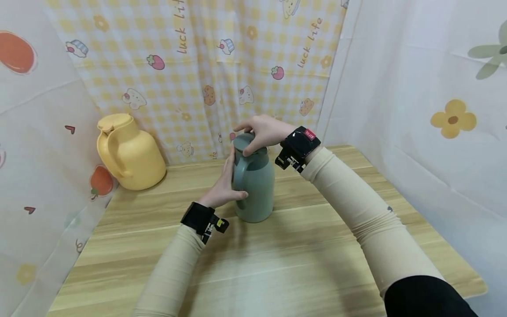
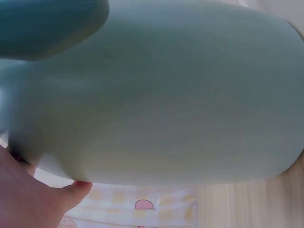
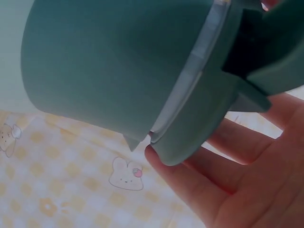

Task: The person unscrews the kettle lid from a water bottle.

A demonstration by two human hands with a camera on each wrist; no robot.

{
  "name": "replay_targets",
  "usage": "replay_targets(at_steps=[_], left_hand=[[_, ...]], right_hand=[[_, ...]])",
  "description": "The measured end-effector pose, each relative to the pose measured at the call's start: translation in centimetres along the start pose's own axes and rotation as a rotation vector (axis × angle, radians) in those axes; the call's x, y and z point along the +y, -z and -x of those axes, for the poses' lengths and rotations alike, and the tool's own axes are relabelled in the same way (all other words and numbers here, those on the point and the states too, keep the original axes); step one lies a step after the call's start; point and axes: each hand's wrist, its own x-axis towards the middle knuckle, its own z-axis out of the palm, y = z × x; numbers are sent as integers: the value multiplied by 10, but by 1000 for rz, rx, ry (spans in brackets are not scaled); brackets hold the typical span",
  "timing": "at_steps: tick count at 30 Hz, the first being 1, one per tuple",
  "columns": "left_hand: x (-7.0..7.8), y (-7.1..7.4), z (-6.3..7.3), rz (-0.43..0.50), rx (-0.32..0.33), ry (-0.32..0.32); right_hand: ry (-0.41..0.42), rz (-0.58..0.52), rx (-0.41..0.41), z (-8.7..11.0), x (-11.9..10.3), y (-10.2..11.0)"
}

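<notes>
A grey-green thermos jug [image 1: 259,189] stands upright on the wooden table, its handle facing my left side. My left hand [image 1: 222,190] grips the jug by its left side around the handle [image 1: 239,172], thumb across the front. In the left wrist view the jug's smooth body [image 2: 166,104] fills most of the picture, with the left thumb at its edge. From above, my right hand [image 1: 266,130] holds the round lid [image 1: 242,140]. Up close, right fingertips curl over the lid's rim [image 3: 194,123], and a pale band shows between lid and neck.
A yellow jug [image 1: 138,154] with its own lid and handle stands at the back left of the table [image 1: 253,273]. Behind the table hangs a yellow checked curtain [image 1: 214,66]; white printed cloth [image 1: 416,132] covers the right side, and more hangs at left.
</notes>
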Motion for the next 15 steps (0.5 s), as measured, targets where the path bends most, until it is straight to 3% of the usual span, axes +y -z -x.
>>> replay_targets(at_steps=[6, 15], left_hand=[[0, 0, 1, 0, 2, 9], [0, 0, 1, -10, 30, -16]], right_hand=[[37, 0, 40, 4, 6, -4], [105, -143, 170, 19, 10, 9]])
